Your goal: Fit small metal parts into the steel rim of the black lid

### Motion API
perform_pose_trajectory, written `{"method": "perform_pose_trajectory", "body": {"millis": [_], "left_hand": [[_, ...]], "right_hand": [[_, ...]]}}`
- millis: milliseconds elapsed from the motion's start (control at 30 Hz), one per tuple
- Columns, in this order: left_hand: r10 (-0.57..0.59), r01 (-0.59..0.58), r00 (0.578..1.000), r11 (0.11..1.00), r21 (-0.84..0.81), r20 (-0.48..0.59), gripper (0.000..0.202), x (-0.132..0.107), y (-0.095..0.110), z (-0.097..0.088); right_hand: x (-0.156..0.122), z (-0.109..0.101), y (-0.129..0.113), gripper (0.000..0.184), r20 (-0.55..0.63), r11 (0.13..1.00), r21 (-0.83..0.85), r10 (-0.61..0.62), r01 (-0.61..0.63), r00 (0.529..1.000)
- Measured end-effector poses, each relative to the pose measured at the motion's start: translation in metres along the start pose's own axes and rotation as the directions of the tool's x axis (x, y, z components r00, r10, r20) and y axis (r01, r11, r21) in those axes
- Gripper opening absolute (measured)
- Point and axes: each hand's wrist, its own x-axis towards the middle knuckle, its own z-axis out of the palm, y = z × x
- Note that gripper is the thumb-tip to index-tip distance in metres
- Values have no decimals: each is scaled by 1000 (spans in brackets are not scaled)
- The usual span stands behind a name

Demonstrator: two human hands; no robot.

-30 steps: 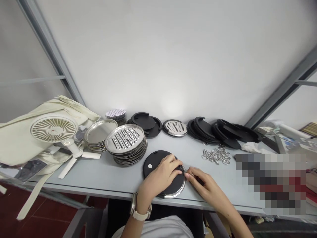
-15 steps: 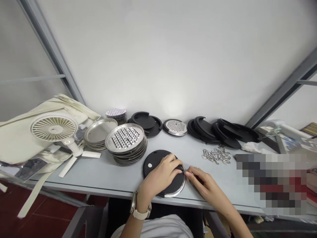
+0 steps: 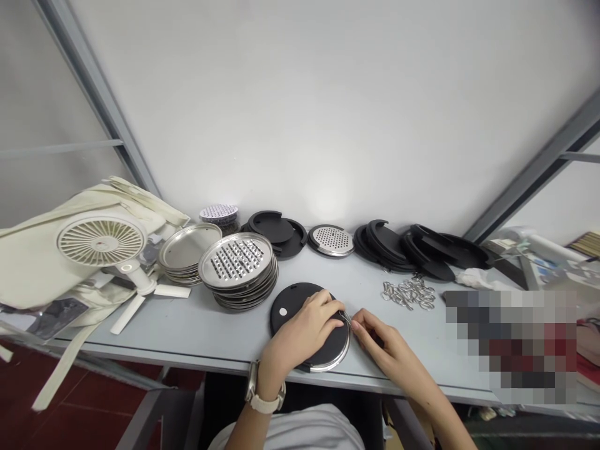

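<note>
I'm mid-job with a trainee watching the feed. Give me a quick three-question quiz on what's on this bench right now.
1. True or false: the left hand lies on the black disc.
2. Multiple choice: the loose pile of metal clips lies A) to the right of that disc; B) to the left of that disc; C) on top of that disc.
3. Fill the gap: the right hand pinches a small metal ___ at the disc's right rim.
Key: 1 true; 2 A; 3 clip.
</note>
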Motion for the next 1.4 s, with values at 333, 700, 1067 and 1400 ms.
{"method": "perform_pose_trajectory", "body": {"millis": [333, 700, 1067, 1400], "left_hand": [[8, -8, 1000, 1000, 7, -2, 22, -1, 1, 0], [8, -8, 1000, 1000, 9, -1, 22, -1, 1, 0], [6, -6, 1000, 1000, 18, -1, 21, 0, 1, 0], [5, -5, 1000, 1000, -4, -3, 21, -1, 2, -1]], "right_hand": [[0, 0, -2, 28, 8, 1000, -15, -10, 10, 1000], [0, 0, -1, 31, -9, 999, -35, -31, 30, 999], [0, 0, 0, 32, -5, 998, -58, -14, 14, 1000], [0, 0, -2, 35, 3, 996, -89, -30, 30, 1000]]}}
